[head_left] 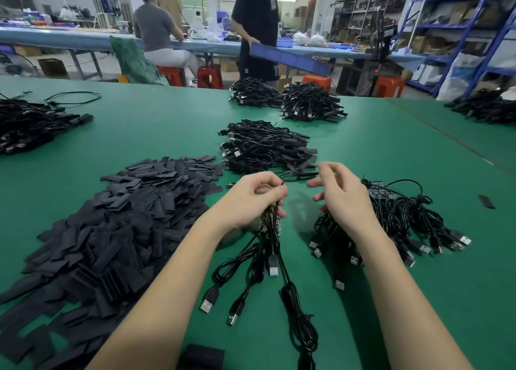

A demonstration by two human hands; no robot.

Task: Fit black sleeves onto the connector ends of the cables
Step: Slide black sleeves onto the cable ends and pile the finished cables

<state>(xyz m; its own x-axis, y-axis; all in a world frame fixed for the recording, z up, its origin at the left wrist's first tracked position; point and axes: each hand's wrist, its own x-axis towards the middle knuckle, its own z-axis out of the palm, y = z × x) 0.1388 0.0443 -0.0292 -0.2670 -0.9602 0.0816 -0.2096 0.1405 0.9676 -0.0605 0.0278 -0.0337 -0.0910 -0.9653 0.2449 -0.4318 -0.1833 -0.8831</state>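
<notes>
1. No text, brand or number can be read anywhere.
2. Small circuit boards [377, 193] in the cable bundle [396, 216] toward the right side of the bench [363, 152] carry fine white print, too small and blurred to make out.
3. A pale tag [273, 3] on the dark shirt of the person standing beyond the far edge of the bench bears marks that cannot be read.
4. Boxes on the blue shelves [458, 23] at the right show no legible labels.
</notes>
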